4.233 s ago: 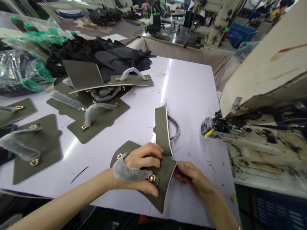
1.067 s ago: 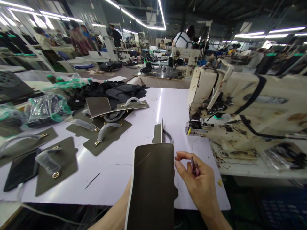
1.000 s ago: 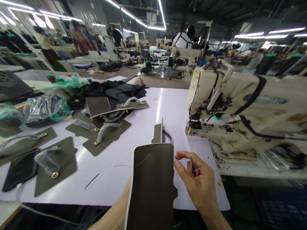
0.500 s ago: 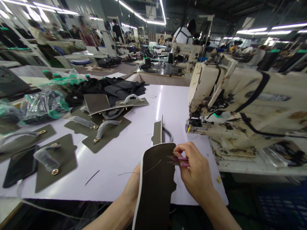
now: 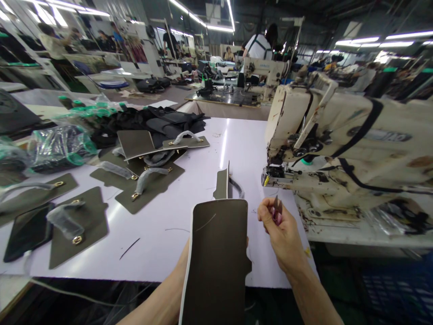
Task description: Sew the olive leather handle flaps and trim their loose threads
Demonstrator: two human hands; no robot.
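Note:
A dark olive panel with a pale edge (image 5: 218, 262) stands in front of me, its lower part reaching past the table edge. Behind it is my left hand (image 5: 248, 241), mostly hidden, with only a bit of finger showing at the panel's right edge; it holds the panel. My right hand (image 5: 279, 225) is closed around small pink-handled thread snips (image 5: 276, 214), blades pointing up, to the right of the panel and apart from it. A loose thread (image 5: 206, 222) lies on the panel. Just beyond stands another olive piece (image 5: 222, 184) with a wrapped handle.
On the right is a large sewing machine (image 5: 338, 131). Several olive panels with wrapped handles (image 5: 152, 189) lie on the white table (image 5: 162, 262) at left, beside a dark phone (image 5: 29, 232) with a cable. Black pieces (image 5: 162, 122) and wrapped spools (image 5: 61, 149) lie behind. People are in the background.
My right hand has moved right, away from the panel's top corner, and the snips now point up. The held panel has turned to face me more squarely.

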